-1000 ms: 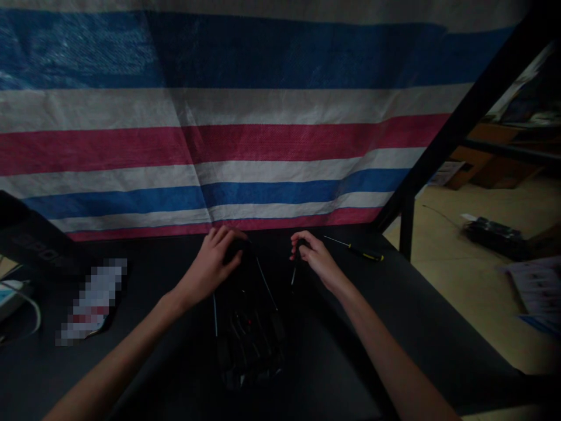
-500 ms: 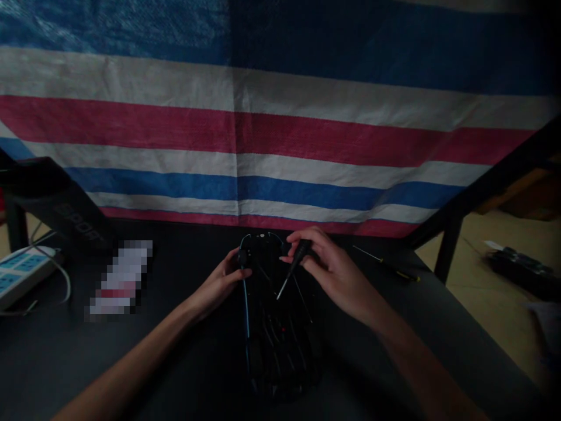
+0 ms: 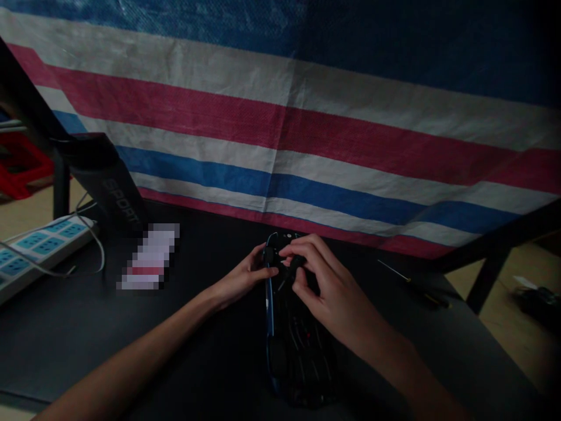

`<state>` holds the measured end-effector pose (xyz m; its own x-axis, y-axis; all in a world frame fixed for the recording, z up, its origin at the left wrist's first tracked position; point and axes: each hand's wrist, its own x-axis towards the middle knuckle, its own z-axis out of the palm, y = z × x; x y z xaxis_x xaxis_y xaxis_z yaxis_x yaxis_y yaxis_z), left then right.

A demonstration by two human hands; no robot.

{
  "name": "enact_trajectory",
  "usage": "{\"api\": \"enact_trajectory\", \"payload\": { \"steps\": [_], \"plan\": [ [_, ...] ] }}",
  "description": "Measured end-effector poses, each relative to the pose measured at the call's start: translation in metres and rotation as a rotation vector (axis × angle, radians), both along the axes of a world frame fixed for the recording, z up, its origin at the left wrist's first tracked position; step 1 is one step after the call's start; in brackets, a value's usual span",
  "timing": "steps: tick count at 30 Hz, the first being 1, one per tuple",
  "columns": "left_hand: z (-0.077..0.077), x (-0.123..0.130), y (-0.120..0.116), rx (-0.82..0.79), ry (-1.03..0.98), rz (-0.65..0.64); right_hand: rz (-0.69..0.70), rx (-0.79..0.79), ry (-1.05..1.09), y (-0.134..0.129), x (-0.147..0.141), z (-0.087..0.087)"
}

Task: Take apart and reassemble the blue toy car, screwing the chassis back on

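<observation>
Head view — looking forward, down — seemingly close.

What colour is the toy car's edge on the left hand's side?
The toy car's edge is blue; it shows best in the head view.

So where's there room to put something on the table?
The table looks bare between the left forearm and the power strip, and right of the right forearm, this side of the loose screwdriver. It's crowded at the toy car, where left hand and right hand are.
</observation>
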<state>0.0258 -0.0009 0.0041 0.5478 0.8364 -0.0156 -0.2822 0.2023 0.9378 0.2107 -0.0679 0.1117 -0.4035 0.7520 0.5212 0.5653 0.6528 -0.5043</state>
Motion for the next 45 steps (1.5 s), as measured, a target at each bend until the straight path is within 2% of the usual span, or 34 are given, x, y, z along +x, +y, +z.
{"api": "enact_trajectory", "payload": {
  "steps": [14, 17, 21, 23, 27, 29, 32, 34, 38, 41, 43, 45],
  "plan": [
    [0.000, 0.001, 0.001, -0.018, 0.033, 0.008, 0.003, 0.015, -0.121, -0.003, -0.010, -0.001],
    [0.000, 0.001, 0.001, -0.003, -0.001, -0.007, -0.065, 0.089, -0.215, 0.000, -0.012, 0.001],
    [0.000, 0.002, 0.000, -0.062, -0.085, -0.014, -0.202, 0.148, -0.430, 0.007, -0.014, 0.008],
    [0.000, 0.002, 0.000, -0.086, -0.102, -0.019, -0.177, 0.131, -0.465, 0.007, -0.015, 0.014],
    [-0.001, 0.002, 0.002, -0.092, -0.115, -0.013, -0.082, -0.003, -0.371, 0.000, -0.016, 0.025],
    [-0.003, 0.002, 0.003, -0.090, -0.121, -0.016, -0.150, -0.087, -0.354, -0.004, -0.017, 0.028],
    [-0.004, 0.002, 0.004, -0.083, -0.126, -0.012, -0.318, -0.159, -0.439, -0.005, -0.018, 0.028],
    [-0.006, 0.002, 0.005, -0.085, -0.125, 0.000, -0.303, -0.162, -0.458, -0.002, -0.018, 0.026],
    [-0.009, 0.003, 0.007, -0.085, -0.141, 0.005, -0.129, -0.119, -0.353, 0.002, -0.016, 0.024],
    [-0.009, 0.003, 0.006, -0.074, -0.148, 0.001, -0.155, -0.077, -0.364, -0.001, -0.015, 0.027],
    [-0.006, 0.003, 0.005, -0.063, -0.143, -0.005, -0.207, -0.092, -0.412, -0.003, -0.014, 0.028],
    [-0.003, 0.004, 0.004, -0.056, -0.127, -0.008, -0.203, -0.123, -0.439, -0.003, -0.013, 0.029]
  ]
}}
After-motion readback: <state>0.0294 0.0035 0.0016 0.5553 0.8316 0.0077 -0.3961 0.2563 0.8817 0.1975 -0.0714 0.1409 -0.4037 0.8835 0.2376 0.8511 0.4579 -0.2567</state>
